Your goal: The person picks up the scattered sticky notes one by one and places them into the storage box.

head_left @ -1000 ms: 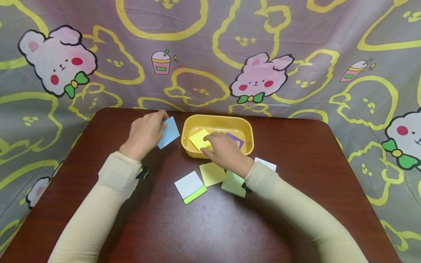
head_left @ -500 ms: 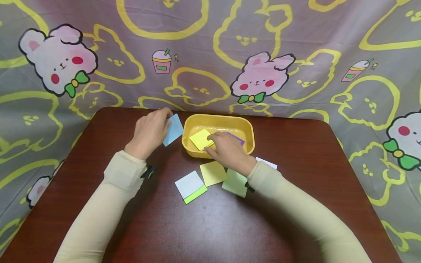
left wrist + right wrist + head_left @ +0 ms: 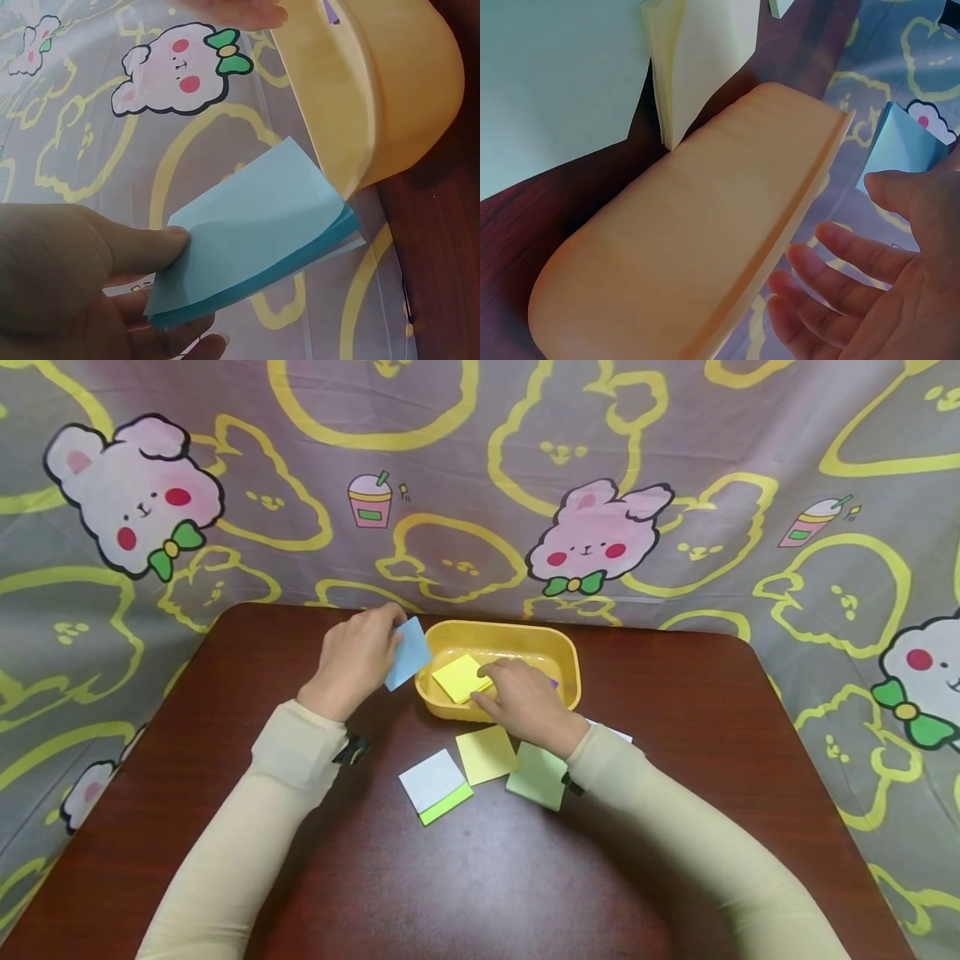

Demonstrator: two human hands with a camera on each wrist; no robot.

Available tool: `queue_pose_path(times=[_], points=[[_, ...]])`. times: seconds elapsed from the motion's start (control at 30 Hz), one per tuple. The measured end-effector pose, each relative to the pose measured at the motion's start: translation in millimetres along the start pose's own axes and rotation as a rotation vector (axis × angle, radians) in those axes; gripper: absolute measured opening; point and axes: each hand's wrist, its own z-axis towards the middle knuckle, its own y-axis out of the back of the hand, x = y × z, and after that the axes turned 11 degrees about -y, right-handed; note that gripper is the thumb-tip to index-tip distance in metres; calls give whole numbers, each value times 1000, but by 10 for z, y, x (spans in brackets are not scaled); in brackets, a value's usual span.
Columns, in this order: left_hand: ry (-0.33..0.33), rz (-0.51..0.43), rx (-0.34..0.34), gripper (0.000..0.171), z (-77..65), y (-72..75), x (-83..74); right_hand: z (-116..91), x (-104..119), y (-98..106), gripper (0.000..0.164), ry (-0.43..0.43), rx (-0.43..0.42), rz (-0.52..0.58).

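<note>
My left hand (image 3: 352, 662) pinches a blue sticky-note pad (image 3: 409, 653) beside the left end of a yellow plastic bin (image 3: 498, 626). In the left wrist view, the thumb presses the top of the pad (image 3: 255, 225), with fingers underneath. My right hand (image 3: 528, 702) is over the front of the bin, its fingers loosely bent and apart. Nothing lies between those fingers in the right wrist view, where the hand (image 3: 900, 292) hovers by the bin's rim. Inside the bin are a bright yellow pad (image 3: 456, 677) and a purple piece (image 3: 553, 683), mostly hidden by my right hand.
In front of the bin on the brown table (image 3: 480, 893) lie a pale yellow pad (image 3: 486, 755), a light green pad (image 3: 534, 777) and a pale blue pad (image 3: 431, 779) overlapping a lime one (image 3: 447, 805). A white pad (image 3: 617, 733) is partly behind my right sleeve. A patterned curtain (image 3: 450, 468) hangs behind.
My left hand has moved right with the blue pad, up to the bin's left end. The right hand has shifted slightly right, covering more of the purple piece.
</note>
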Motion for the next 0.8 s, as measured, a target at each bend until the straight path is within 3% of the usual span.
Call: queue_pose_path(times=[0.27, 0.8], points=[[8, -10, 8, 20, 51, -1, -68, 7, -23, 0, 43, -8, 1, -3], [-42, -5, 13, 19, 109, -115, -188, 29, -104, -3, 43, -30, 20, 4]])
